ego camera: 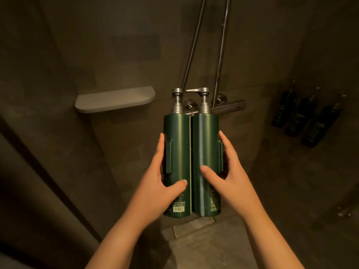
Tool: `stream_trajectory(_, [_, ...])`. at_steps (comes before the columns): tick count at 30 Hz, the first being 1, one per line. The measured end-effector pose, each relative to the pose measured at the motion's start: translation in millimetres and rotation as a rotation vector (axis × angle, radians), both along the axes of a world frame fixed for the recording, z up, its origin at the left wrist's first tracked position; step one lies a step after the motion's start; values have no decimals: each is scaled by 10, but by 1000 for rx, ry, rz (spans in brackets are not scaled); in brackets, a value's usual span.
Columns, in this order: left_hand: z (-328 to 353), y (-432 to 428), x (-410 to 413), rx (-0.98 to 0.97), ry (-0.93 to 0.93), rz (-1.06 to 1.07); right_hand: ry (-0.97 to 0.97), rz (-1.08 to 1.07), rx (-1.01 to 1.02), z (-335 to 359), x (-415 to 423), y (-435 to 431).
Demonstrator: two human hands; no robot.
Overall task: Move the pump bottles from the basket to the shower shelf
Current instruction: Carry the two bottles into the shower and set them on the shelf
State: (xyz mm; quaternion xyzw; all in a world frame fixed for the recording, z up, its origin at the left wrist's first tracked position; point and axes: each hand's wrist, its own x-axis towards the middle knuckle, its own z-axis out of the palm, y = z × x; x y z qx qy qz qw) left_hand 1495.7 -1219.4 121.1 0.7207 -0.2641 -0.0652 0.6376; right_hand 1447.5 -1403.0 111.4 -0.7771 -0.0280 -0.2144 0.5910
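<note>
I hold two tall dark green pump bottles upright and side by side in mid-air, touching each other. My left hand (165,171) grips the left bottle (177,148), thumb across its front. My right hand (225,171) grips the right bottle (206,144) the same way. Both have silver pump heads; the right one's spout points left. The pale corner shower shelf (114,100) is up and to the left of the bottles, with nothing on it. No basket is in view.
Two metal shower rails (221,47) rise behind the bottles above a mixer bar (229,106). Three dark bottles (303,117) hang on the right wall. A floor drain strip (194,227) lies below. A dark glass edge runs down the left.
</note>
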Motion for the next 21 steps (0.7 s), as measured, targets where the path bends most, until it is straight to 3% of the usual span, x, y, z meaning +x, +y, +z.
stream_trajectory(21, [861,402,1267,29,-356,384,-331,312,20,895,1782,446])
